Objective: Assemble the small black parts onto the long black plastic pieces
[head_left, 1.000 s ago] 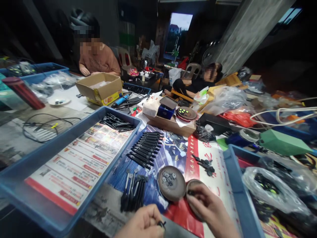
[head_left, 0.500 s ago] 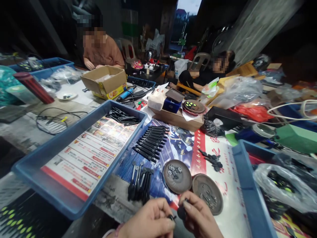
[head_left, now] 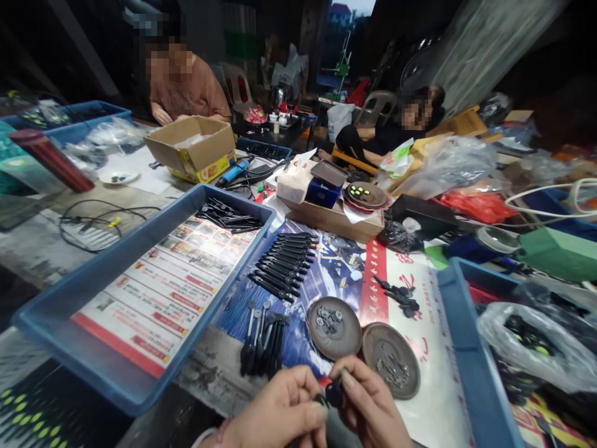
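Low in the head view, my left hand (head_left: 284, 410) pinches a small black piece (head_left: 321, 401), mostly covered by the fingers. Beside it, my right hand (head_left: 368, 401) grips a black part with a rounded end (head_left: 334, 393) between thumb and fingers. The two pieces meet or nearly meet; contact is unclear. Just beyond my hands are a brown dish (head_left: 342, 347) of small grey metal discs and a second brown dish (head_left: 413, 387) of thin metal bits. Long black parts with round ends (head_left: 265, 339) lie left of the dishes, with a neat row of black parts (head_left: 284, 264) behind.
A blue tray (head_left: 149, 311) lined with printed paper stands left, holding black parts. Another blue bin (head_left: 476, 348) with bagged pieces is at right. Several black parts (head_left: 400, 297) lie on the poster. A cardboard box (head_left: 191, 152) stands farther back. Two people sit beyond the table.
My right hand has shifted slightly left, bringing its black part close against the piece in my left hand. The camera view has moved a little.
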The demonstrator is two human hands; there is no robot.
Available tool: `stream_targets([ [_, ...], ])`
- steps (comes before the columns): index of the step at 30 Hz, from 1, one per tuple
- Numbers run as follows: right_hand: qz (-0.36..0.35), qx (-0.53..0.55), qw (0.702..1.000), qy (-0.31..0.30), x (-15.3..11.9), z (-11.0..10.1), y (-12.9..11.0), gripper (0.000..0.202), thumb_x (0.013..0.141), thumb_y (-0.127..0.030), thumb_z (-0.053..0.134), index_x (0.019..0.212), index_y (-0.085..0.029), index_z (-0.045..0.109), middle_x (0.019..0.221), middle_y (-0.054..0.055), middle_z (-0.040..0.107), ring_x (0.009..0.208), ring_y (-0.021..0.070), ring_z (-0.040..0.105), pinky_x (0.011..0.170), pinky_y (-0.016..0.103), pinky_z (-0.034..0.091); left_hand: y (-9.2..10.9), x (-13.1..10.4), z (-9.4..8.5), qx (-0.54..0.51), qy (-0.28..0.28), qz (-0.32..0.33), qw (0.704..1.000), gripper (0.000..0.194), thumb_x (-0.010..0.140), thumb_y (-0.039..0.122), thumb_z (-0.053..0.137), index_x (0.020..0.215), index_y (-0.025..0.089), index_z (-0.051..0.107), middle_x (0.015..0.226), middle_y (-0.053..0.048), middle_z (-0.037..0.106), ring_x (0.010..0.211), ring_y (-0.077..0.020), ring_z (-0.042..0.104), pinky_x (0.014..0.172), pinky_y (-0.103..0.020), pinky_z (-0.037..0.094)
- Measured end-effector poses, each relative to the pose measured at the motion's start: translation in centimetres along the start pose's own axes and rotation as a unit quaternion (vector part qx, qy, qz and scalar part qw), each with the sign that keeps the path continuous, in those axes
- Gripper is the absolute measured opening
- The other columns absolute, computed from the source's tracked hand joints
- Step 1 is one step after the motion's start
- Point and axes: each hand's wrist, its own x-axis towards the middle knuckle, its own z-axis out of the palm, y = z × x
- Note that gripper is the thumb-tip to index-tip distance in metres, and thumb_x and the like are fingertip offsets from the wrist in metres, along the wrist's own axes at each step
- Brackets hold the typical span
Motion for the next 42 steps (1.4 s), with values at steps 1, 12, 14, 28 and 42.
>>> stream_targets([
  [1, -0.011, -0.011, 1.0, -0.004, -0.1, 0.0, 0.2, 0.044, 0.076, -0.06, 0.075, 0.081, -0.018, 0.064, 0.056, -0.007, 0.046, 0.041, 0.002, 0.029, 0.04, 0.015, 0.02, 0.0, 0.0, 0.0, 0.0, 0.001, -0.002, 1.0, 0.035, 0.076, 0.044, 0.071, 0.083, 0.02, 0.046, 0.06, 0.004, 0.065, 0.036, -0.0029, 0.043, 0.037, -0.014, 0.028],
  [12, -0.119, -0.16, 0.978, 0.057, -2.2, 0.9, 1.9, 0.038, 0.091, -0.058, 0.055, 0.084, -0.022, 0.064, 0.071, 0.002, 0.057, 0.057, 0.0153, 0.052, 0.047, 0.022, 0.042, 0.4, -0.9, 1.5, 0.171, 0.054, 0.029, 0.983, 0.026, 0.082, 0.015, 0.054, 0.107, 0.02, 0.052, 0.058, 0.009, 0.052, 0.049, -0.007, 0.048, 0.048, -0.015, 0.038],
  [14, -0.119, -0.153, 0.98, 0.042, -2.2, 1.2, 1.7, 0.038, 0.09, -0.058, 0.057, 0.081, -0.022, 0.064, 0.067, 0.0, 0.056, 0.053, 0.0137, 0.049, 0.046, 0.022, 0.041, 0.2, -0.9, 1.5, 0.175, 0.057, 0.032, 0.982, 0.042, 0.082, 0.014, 0.055, 0.122, 0.021, 0.048, 0.058, 0.009, 0.052, 0.046, -0.0072, 0.048, 0.047, -0.015, 0.039],
  [28, -0.038, 0.039, 0.995, 0.083, -1.7, 1.4, 4.4, 0.041, 0.086, -0.064, 0.06, 0.082, -0.023, 0.057, 0.048, -0.011, 0.036, 0.034, 0.0052, 0.028, 0.034, 0.016, 0.022, 0.8, -0.9, 1.6, 0.055, -0.013, -0.019, 0.998, 0.051, 0.084, 0.029, 0.06, 0.13, 0.019, 0.041, 0.074, 0.001, 0.065, 0.039, -0.0037, 0.045, 0.038, -0.013, 0.031],
  [42, -0.054, -0.043, 0.996, 0.063, -1.4, 0.2, 3.3, 0.041, 0.09, -0.059, 0.058, 0.095, -0.019, 0.063, 0.05, -0.009, 0.042, 0.04, 0.0065, 0.036, 0.04, 0.017, 0.027, 0.0, -0.1, 1.8, 0.033, 0.009, 0.027, 0.999, 0.045, 0.086, 0.025, 0.056, 0.128, 0.019, 0.042, 0.078, 0.001, 0.065, 0.037, -0.0035, 0.045, 0.036, -0.014, 0.033],
])
